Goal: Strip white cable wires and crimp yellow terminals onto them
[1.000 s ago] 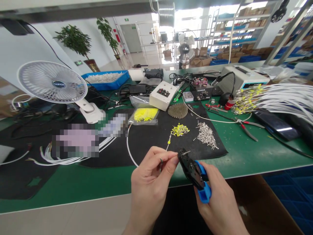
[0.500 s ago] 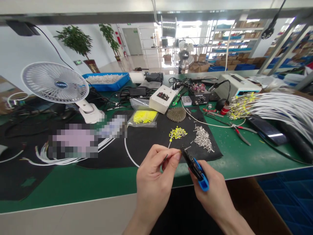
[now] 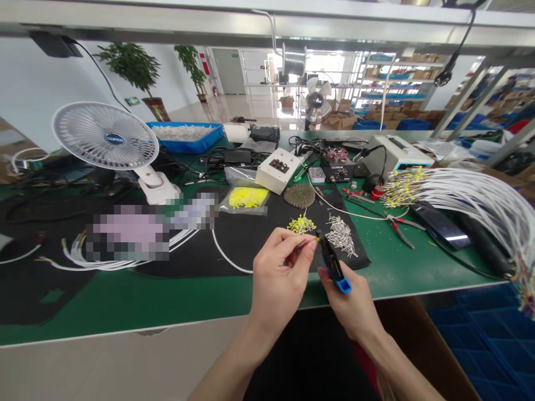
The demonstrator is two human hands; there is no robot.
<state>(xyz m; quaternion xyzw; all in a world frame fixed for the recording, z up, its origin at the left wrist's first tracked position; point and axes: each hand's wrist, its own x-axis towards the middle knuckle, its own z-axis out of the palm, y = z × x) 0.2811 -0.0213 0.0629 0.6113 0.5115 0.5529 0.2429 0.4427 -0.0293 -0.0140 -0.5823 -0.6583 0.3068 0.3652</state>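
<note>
A crimping tool (image 3: 334,264) with black jaws and blue handles is gripped in my right hand (image 3: 355,298). My left hand (image 3: 282,273) is pinched on a thin wire of a white cable (image 3: 228,257), which runs in from the left. A small yellow bit (image 3: 318,238) shows between my left fingertips and the tool's jaws; how far the jaws are closed is unclear. Just beyond my fingers lies a pile of yellow-collared ferrules (image 3: 301,224). To its right are loose silver metal pins (image 3: 341,236). Both piles rest on a black mat (image 3: 196,260).
A clear bag of yellow parts (image 3: 248,197), a round bristly disc (image 3: 300,196) and a white box (image 3: 279,170) stand behind the piles. Red-handled pliers (image 3: 401,229), a phone (image 3: 442,224) and bundled white cables (image 3: 472,186) are on the right. A white fan (image 3: 156,186) stands left.
My view has shifted slightly. Both hands have moved a little right and farther from the bench's front edge, still with the tool and wire. The silver pin that stuck out past the jaws no longer shows.
</note>
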